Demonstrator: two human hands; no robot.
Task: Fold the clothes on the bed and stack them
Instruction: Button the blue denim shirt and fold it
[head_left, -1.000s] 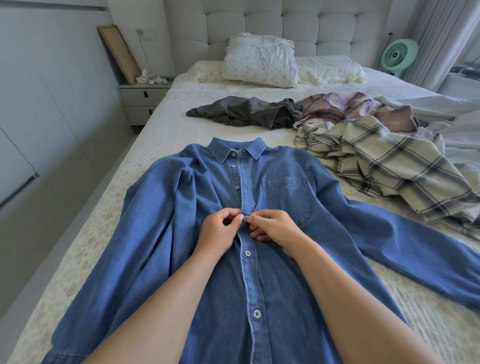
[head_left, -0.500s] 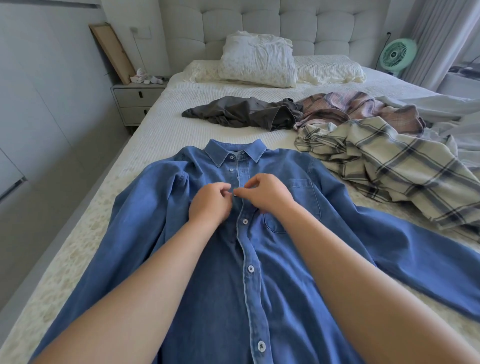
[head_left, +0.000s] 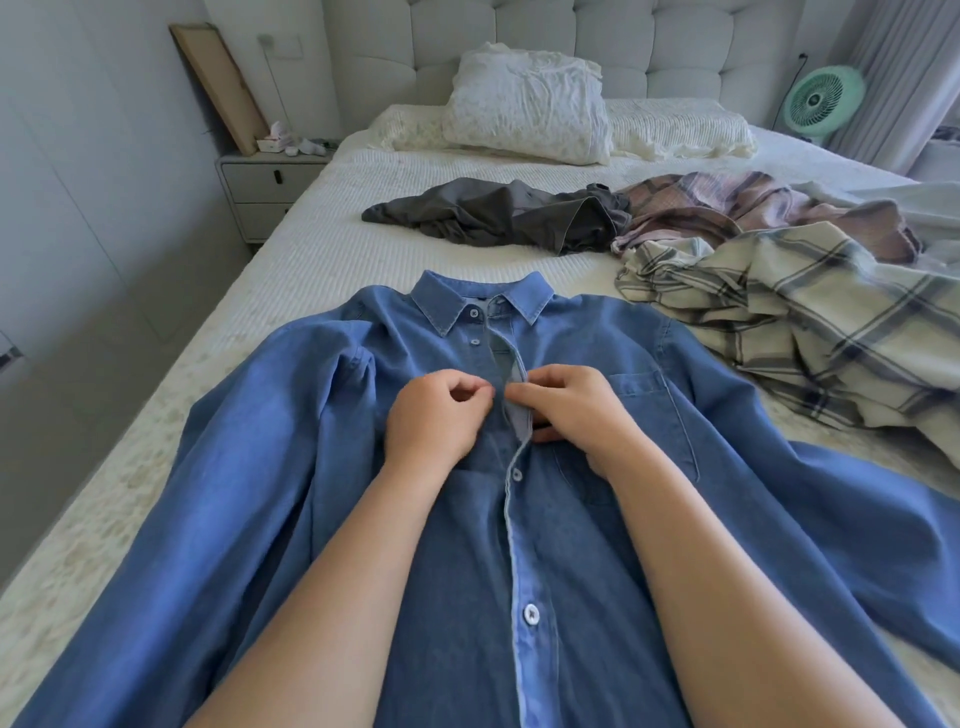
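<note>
**Buttoning climbs one step up the denim shirt**

The denim shirt lies face up, spread flat on the bed, collar toward the headboard. Both hands have moved up the placket since a second ago: the button they worked then now sits fastened just below them. The left hand pinches the button-side edge and the right hand pinches the placket strip, fingertips nearly meeting at the next button. Above them, toward the collar, the placket gapes and two buttons stand unfastened. My reading is that folding proper has not begun; this is preparation. Beyond the collar lie a grey garment, a pink plaid shirt and a cream plaid shirt, all unfolded.
</note>
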